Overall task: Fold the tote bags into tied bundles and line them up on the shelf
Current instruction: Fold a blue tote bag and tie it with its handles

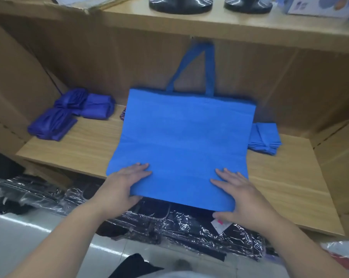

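A bright blue tote bag [181, 141] lies flat on the wooden shelf [73, 149]. Its handles [197, 71] point away from me against the back wall, and its near edge hangs over the shelf's front. My left hand [125, 185] holds the near left corner, fingers flat on top and thumb hidden beneath. My right hand [237, 195] holds the near right part, fingers on top and thumb under the edge. Dark blue tied bundles [69, 113] sit at the shelf's back left. A folded blue bundle [265, 139] lies to the right, partly hidden by the bag.
Cardboard walls [13, 87] close in the shelf at left, back and right. An upper shelf [209, 25] overhangs, carrying two black round bases. Black goods in crinkled plastic wrap [169, 223] lie below the shelf's front edge, above a pale floor.
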The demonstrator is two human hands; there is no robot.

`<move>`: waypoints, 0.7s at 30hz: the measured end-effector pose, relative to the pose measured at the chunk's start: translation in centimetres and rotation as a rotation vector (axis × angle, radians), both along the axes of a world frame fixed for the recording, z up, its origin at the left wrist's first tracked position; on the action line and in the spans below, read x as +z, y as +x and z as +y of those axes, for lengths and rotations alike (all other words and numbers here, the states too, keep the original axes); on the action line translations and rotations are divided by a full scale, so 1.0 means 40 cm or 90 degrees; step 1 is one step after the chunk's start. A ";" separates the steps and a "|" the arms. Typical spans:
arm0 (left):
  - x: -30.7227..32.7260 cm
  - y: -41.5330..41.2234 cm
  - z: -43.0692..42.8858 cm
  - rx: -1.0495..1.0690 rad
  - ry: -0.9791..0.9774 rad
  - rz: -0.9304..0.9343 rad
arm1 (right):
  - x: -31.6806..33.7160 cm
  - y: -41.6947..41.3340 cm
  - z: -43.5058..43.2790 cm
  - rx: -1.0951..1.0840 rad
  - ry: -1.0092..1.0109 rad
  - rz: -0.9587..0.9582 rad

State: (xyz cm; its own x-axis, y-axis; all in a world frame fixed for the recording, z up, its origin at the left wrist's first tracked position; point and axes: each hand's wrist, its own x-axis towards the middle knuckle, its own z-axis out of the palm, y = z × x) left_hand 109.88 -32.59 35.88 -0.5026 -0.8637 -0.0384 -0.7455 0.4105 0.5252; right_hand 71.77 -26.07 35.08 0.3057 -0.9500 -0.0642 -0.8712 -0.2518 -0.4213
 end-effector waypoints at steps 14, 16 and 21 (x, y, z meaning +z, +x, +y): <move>0.055 0.061 -0.133 0.147 0.171 0.180 | 0.041 -0.015 0.001 -0.287 -0.003 -0.258; 0.066 0.054 -0.153 0.138 0.139 0.156 | 0.051 -0.007 -0.007 -0.308 -0.021 -0.251; 0.115 0.033 -0.200 0.075 0.079 0.113 | 0.063 -0.009 -0.025 -0.355 -0.031 -0.265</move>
State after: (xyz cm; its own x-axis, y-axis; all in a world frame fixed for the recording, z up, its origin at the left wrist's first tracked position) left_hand 111.21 -40.58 40.50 -0.4069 -0.9110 -0.0674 -0.6756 0.2504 0.6935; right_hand 71.39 -27.06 37.60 -0.2391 -0.9710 -0.0007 -0.6441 0.1592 -0.7482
